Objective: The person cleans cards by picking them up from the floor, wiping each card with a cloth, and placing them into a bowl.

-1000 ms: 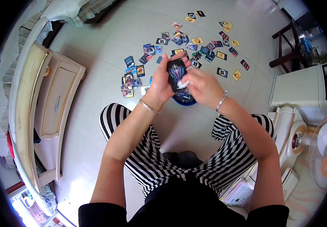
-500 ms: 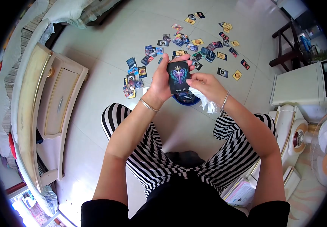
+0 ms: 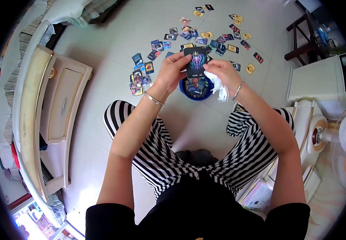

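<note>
A dark playing card (image 3: pixel 195 63) with a purple and teal emblem is pinched at its left edge by my left hand (image 3: pixel 174 69), thumb on its face. My right hand (image 3: pixel 223 73) is closed on a crumpled white tissue (image 3: pixel 219 86), and its fingertips meet the card's right edge. Just below the card stands a blue tub (image 3: pixel 195 98) on the floor, with many cards (image 3: pixel 197 88) inside it. Part of the tub's far side is hidden by the card and my hands.
Loose cards (image 3: pixel 189 32) lie scattered over the tiled floor (image 3: pixel 141 28) ahead, with a small pile (image 3: pixel 137 83) to the left. A cream cabinet (image 3: pixel 65 104) stands at left. On the right are a dark stool (image 3: pixel 301 38), a white cabinet (image 3: pixel 317 82) and a fan (image 3: pixel 343 148).
Both hands have moved forward, taking the card away from me and uncovering more of the tub. My left hand went from supporting the card in its palm to pinching its edge.
</note>
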Demonstrator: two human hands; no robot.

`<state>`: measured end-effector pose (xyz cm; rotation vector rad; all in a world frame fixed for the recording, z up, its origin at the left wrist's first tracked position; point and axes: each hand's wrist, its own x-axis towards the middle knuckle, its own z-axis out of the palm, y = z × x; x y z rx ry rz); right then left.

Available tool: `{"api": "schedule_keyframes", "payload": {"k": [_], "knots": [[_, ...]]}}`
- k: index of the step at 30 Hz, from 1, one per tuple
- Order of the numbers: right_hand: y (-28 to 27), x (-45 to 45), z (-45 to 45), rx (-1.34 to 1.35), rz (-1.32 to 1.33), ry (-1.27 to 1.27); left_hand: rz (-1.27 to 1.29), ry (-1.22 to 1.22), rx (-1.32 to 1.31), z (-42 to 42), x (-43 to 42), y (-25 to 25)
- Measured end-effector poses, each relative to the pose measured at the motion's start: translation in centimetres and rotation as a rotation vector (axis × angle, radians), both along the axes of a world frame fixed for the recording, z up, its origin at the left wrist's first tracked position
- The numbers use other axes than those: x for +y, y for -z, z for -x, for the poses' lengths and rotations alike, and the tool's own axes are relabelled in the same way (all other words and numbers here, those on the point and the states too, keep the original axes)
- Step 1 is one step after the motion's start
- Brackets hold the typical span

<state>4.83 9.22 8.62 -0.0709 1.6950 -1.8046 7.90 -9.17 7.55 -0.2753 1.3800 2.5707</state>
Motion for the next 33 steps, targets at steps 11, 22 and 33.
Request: {"api": "schedule_keyframes", "payload": {"k": [11, 22, 33], "knots": [[10.5, 1.3, 1.4, 0.134, -0.320, -0.050, 0.460, 0.140, -0.319, 0.4, 1.5, 9.6], [22.3, 1.7, 2.9, -0.301, -0.400, 0.074, 0.485, 0.065, -0.470, 2.8, 3.9, 21.8], [30.4, 2.9, 3.9, -0.079, -0.764, 0.003, 1.023, 0.357, -0.369, 4.0, 3.8, 30.3]]}}
